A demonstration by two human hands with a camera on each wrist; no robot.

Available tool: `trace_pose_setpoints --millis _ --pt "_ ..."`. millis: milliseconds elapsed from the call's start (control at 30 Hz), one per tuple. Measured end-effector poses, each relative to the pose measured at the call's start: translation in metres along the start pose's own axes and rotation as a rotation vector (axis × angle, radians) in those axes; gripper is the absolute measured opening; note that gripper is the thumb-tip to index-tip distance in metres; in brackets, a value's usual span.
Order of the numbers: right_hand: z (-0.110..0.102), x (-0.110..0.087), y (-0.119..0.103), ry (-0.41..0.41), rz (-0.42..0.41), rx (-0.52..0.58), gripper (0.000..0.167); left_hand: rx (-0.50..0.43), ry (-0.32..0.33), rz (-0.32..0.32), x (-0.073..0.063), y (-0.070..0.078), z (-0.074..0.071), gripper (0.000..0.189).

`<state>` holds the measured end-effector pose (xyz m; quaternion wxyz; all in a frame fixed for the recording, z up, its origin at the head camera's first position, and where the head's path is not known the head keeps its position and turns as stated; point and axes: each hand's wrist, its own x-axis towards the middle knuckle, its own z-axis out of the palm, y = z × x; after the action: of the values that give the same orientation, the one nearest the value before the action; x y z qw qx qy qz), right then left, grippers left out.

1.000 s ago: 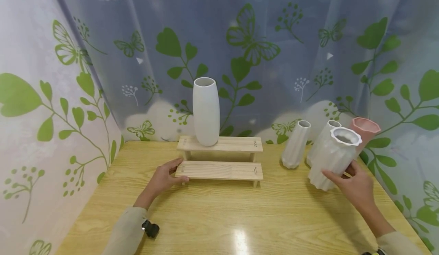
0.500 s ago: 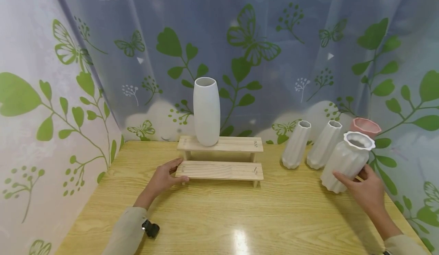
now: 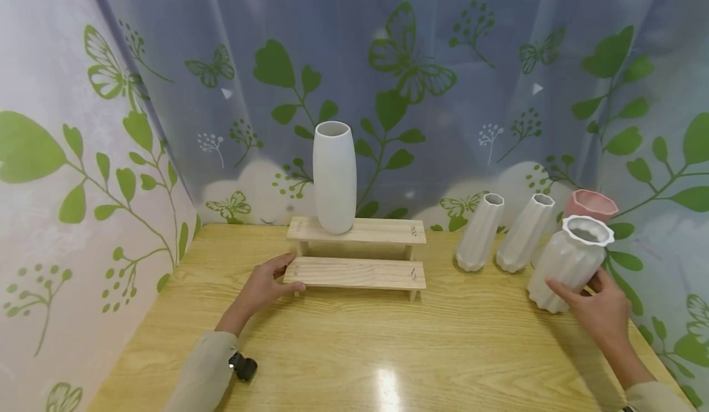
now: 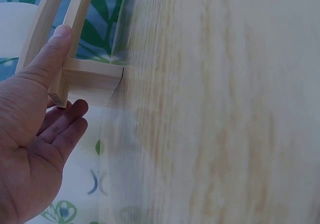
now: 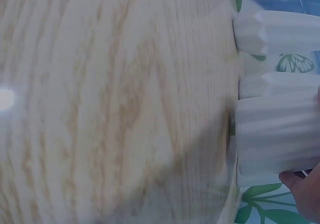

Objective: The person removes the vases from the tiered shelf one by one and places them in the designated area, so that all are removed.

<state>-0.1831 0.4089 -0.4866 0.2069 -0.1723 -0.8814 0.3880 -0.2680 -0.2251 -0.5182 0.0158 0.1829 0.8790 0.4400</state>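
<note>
My left hand (image 3: 266,286) grips the left end of the lower step of a two-step wooden stand (image 3: 354,273). In the left wrist view, the thumb (image 4: 52,51) lies along the board and the other fingers are on its far side. A tall smooth white vase (image 3: 335,178) stands on the upper step, left of its middle. At the right, my right hand (image 3: 604,307) holds a wide, ribbed white vase (image 3: 567,270) with a scalloped rim, upright and close over the table. Its thumb is on the front; the fingers behind are mostly hidden.
Two slim ribbed white vases (image 3: 479,233) stand left of the held one. Behind it is a pink vase (image 3: 595,202), mostly covered except its rim. A printed curtain (image 3: 421,153) bounds the wooden table (image 3: 343,350) at the back and sides.
My right hand has carried the ribbed white vase to the right, baring the second slim vase and covering more of the pink one. The left hand keeps its hold on the stand.
</note>
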Motion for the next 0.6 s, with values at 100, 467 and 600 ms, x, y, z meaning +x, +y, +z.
trace_pose_setpoints --millis 100,467,600 --pt "0.000 0.001 0.002 -0.003 0.001 -0.016 0.080 0.021 0.004 0.010 0.000 -0.001 0.000 0.088" --pt "-0.001 0.006 0.012 0.008 -0.014 0.017 0.077 0.031 0.012 0.020 0.000 -0.001 0.001 0.086" --pt "-0.003 0.006 0.017 0.009 0.003 0.033 0.073 0.021 0.010 0.007 0.000 0.000 0.001 0.087"
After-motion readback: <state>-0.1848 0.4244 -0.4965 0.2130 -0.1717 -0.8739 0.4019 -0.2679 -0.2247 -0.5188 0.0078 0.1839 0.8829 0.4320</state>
